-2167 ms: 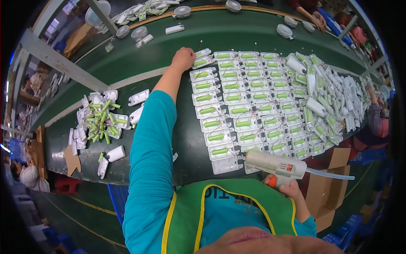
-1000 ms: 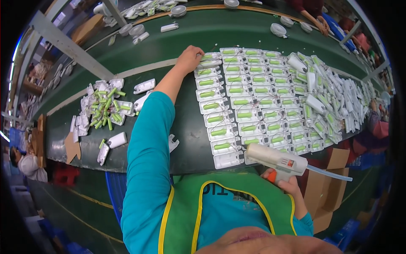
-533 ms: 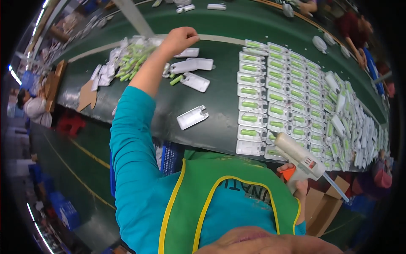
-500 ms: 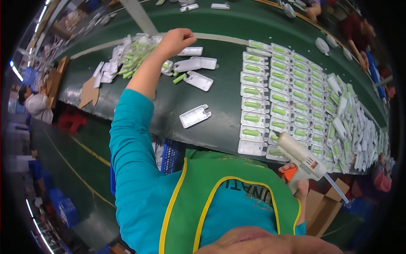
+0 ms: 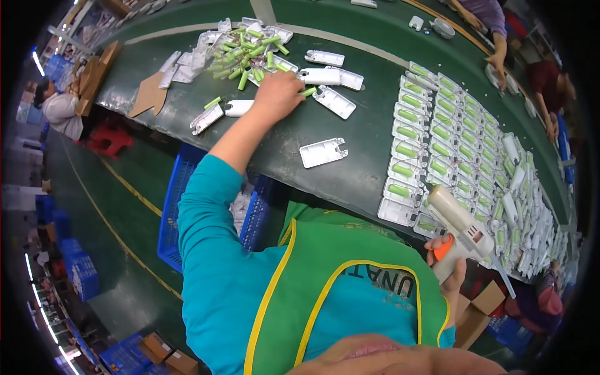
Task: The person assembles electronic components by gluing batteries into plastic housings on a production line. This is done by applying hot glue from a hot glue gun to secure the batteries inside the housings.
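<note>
In my right hand [image 5: 455, 276] I grip a white hot glue gun [image 5: 455, 217] with an orange trigger, its nozzle beside the rows of casings. My left hand [image 5: 279, 97] reaches over the bench at the near edge of a heap of green cylindrical cells [image 5: 241, 57]. Its fingers are bent downward and mostly hidden behind the hand. One green cell [image 5: 308, 92] lies right beside those fingers, close to a white plastic casing [image 5: 335, 102]. A separate white casing [image 5: 323, 152] rests alone nearer to me.
Rows of white casings with green cells [image 5: 406, 132] cover the bench's right side, with a heap of casings [image 5: 534, 225] beyond. A cardboard piece [image 5: 149, 95] lies left. A blue crate [image 5: 177, 206] stands below the bench edge. Other people [image 5: 490, 25] work across the bench.
My left hand has come down from above the heap and moved right and nearer, to the loose cells and casings. The view has shifted; my right hand still holds the glue gun.
</note>
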Demonstrator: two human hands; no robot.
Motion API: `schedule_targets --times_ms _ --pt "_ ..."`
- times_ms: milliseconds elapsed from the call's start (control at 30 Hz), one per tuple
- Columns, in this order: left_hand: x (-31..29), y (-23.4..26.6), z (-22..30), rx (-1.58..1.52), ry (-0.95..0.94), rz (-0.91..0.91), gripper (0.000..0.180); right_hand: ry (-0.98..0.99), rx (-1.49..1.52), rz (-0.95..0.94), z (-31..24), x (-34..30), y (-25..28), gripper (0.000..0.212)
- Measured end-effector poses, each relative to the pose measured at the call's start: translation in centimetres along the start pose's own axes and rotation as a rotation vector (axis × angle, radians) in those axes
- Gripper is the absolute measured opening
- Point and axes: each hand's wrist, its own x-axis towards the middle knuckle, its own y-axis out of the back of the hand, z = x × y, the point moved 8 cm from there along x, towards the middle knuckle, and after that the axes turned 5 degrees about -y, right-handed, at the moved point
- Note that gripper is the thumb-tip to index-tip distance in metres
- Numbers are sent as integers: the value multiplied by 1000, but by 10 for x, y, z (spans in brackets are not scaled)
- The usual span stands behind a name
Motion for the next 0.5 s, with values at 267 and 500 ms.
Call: schedule_targets --times_ms 267,500 --pt "13 -8 -19 -380 183 -130 21 18 3 49 5 -16 -2 67" --pt "15 53 -2 -1030 323 184 18 -15 2 19 12 -19 3 68"
